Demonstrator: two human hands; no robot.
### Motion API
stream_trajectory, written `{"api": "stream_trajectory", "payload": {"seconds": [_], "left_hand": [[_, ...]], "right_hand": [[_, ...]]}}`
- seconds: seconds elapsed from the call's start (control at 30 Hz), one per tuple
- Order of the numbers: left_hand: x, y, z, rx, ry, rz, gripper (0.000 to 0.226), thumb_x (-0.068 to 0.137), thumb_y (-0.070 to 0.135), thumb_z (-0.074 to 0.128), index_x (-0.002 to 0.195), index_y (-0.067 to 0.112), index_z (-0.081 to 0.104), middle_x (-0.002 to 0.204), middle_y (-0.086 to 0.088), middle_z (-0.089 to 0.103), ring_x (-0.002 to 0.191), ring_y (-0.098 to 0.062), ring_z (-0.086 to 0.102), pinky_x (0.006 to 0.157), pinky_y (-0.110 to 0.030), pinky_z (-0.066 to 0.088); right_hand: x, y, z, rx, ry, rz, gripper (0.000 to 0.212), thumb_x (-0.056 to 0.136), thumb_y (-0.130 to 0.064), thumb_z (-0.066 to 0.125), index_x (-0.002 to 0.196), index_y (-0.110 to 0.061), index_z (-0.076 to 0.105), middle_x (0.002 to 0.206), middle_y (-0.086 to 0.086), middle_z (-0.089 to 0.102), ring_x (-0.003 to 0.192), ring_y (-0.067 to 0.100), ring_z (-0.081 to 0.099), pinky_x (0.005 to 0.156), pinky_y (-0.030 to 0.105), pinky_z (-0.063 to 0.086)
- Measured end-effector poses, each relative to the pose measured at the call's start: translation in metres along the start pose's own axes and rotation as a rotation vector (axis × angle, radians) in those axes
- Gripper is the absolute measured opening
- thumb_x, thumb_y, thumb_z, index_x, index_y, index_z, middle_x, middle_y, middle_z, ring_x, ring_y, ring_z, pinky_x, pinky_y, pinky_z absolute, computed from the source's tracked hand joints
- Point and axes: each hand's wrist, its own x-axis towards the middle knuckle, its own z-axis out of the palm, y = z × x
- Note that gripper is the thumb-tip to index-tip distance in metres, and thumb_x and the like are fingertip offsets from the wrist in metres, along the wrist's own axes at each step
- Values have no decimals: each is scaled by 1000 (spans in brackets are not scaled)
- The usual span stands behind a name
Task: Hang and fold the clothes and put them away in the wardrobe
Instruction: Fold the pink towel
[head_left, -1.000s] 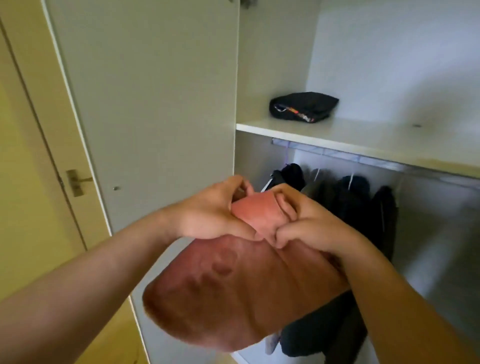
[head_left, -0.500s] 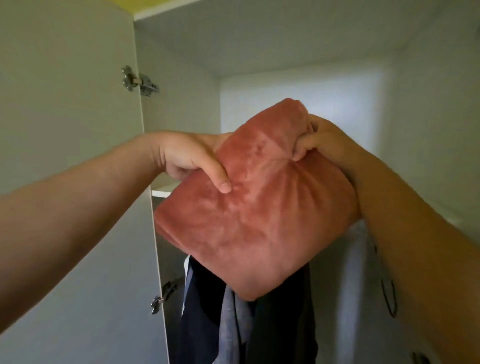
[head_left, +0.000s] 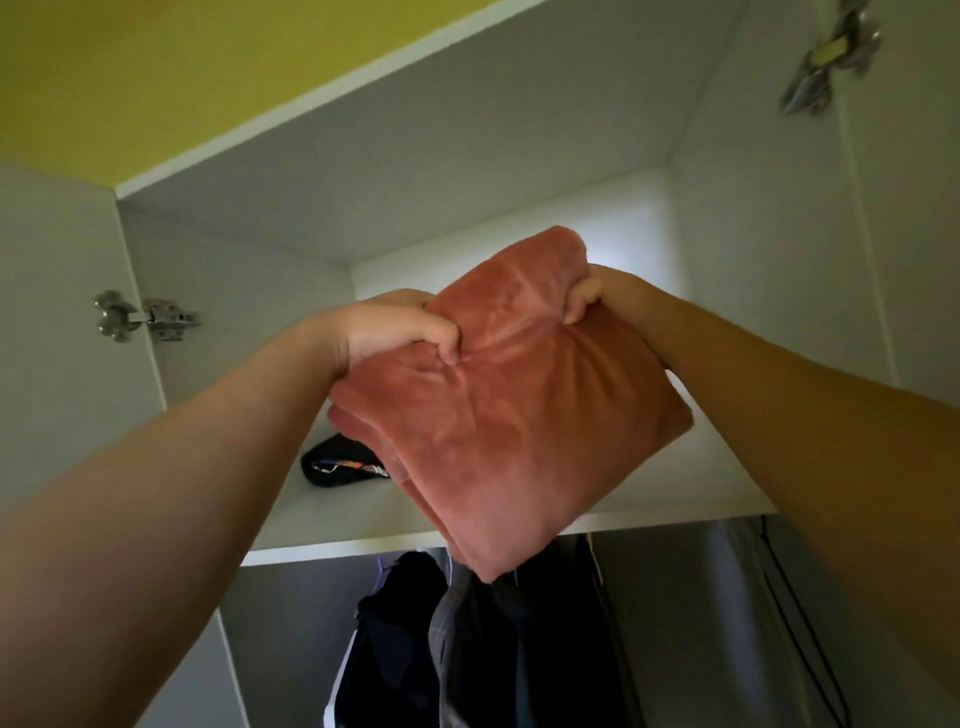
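My left hand (head_left: 400, 332) and right hand (head_left: 608, 301) grip the folded pink fleece (head_left: 519, 415), fingers (head_left: 448, 339) curled into its top edge, holding it over the wardrobe's upper shelf (head_left: 332, 525). Behind it on the shelf lies a dark bundle (head_left: 337, 462), perhaps a folded garment.

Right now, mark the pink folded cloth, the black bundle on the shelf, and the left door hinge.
pink folded cloth (head_left: 519, 431): head view, middle of its front face.
black bundle (head_left: 332, 462): head view, exposed left half.
left door hinge (head_left: 156, 318): head view, metal arm.
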Motion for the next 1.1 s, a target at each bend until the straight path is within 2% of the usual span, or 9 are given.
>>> {"api": "stream_trajectory", "payload": {"seconds": [0.17,0.27,0.33,0.47,0.57,0.73,0.87,1.0,1.1], "left_hand": [[55,-15,-16,466,364,266,51,47,36,71,98,34,70,86,19,70,77,-5,64,63,-19,45],[91,-45,-5,744,569,566,45,66,43,66,108,27,63,97,8,66,92,-20,60,77,-30,46],[107,-81,16,818,645,638,52,72,39,65,121,22,58,111,2,62,105,-26,52,88,-39,46],[124,-159,79,997,190,556,72,79,23,69,147,18,43,140,-3,50,127,-26,44,105,-41,41],[131,-182,94,604,-135,243,77,65,30,71,139,34,49,131,7,55,123,-18,54,100,-36,51],[159,-187,55,184,-55,212,77,61,28,77,135,37,55,126,13,61,118,-11,58,99,-31,51],[169,-208,58,457,-219,230,76,70,35,82,139,38,49,125,16,58,112,-10,57,96,-27,47],[191,-217,63,791,-146,284,41,85,45,67,123,40,52,117,8,66,101,-17,62,86,-32,50],[211,-228,73,950,-129,225,56,99,37,53,151,36,33,151,2,49,126,-27,55,100,-40,47]], "right_hand": [[34,-4,0,-279,153,-96,73,55,15,79,117,-19,60,106,4,70,95,19,68,82,34,60],[54,10,4,-221,115,-129,17,84,-23,75,100,-21,69,92,-3,68,87,15,65,70,24,58],[59,41,9,-330,152,-125,28,94,-39,62,113,-22,74,107,2,73,102,18,69,80,29,57],[46,121,1,-1148,71,122,87,81,-32,67,158,-29,24,151,2,48,129,25,53,97,26,41],[49,160,10,-1239,-57,396,59,88,-33,63,142,-21,43,131,7,60,109,26,61,79,26,42],[66,141,20,-1146,128,190,57,72,-48,63,120,-19,57,143,-10,49,121,15,54,90,34,49],[87,143,39,-1317,-57,259,86,68,-61,80,135,-23,43,119,-5,62,107,22,62,89,37,53],[121,149,57,-1750,-133,311,57,74,-70,71,100,-19,69,86,-4,69,85,20,66,80,37,57],[145,162,71,-1902,-116,384,40,88,-57,66,110,-24,65,89,-7,59,99,23,61,87,39,48]]}}
